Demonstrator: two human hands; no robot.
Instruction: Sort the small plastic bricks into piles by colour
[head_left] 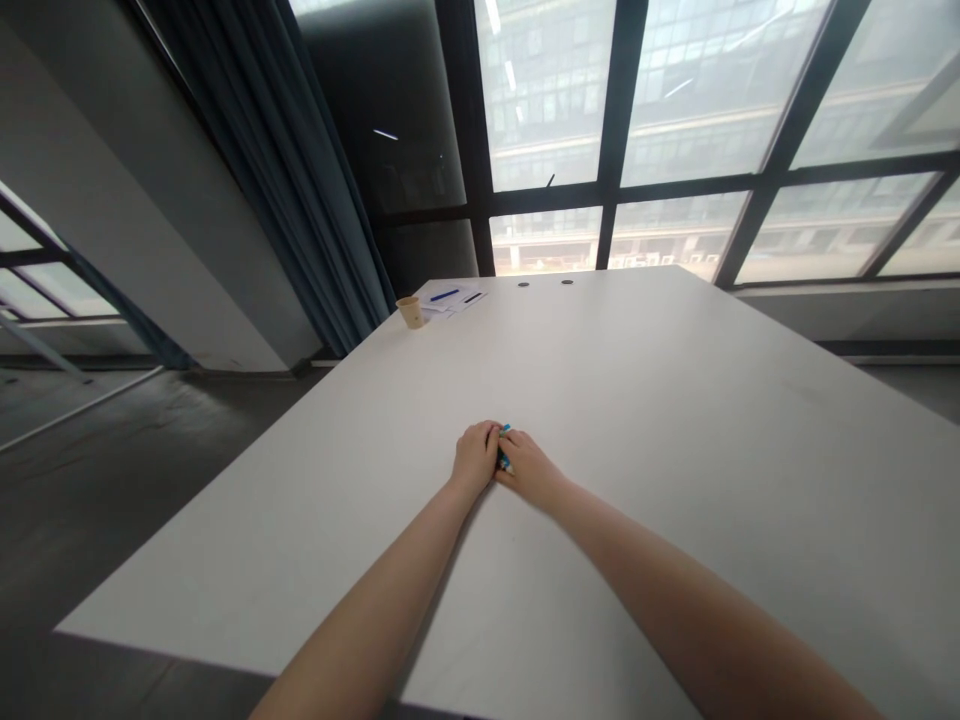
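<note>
Left forearm (367, 610) and right forearm (675, 590) are stretching away from the near edge of a white tabletop (660, 420) and meeting toward its middle. Left hand (475, 458) and right hand (529, 470) are clenching a small blue-and-teal object (504, 447) between them, so neither is released. The left hand's fingers are curling over it from one side, while the right hand's fingers are pressing in from the other. Both hands are touching it, and neither looks clearly nearer. Those fingers are hiding most of it, so its exact kind cannot be told. It is sitting at the hands' meeting point, with its long axis running roughly away from the person, and its upper end is poking out toward the table's far edge. Well apart, near the far corner, a paper cup (411, 311) is standing beside papers (454, 300) carrying a blue pen (444, 295).
</note>
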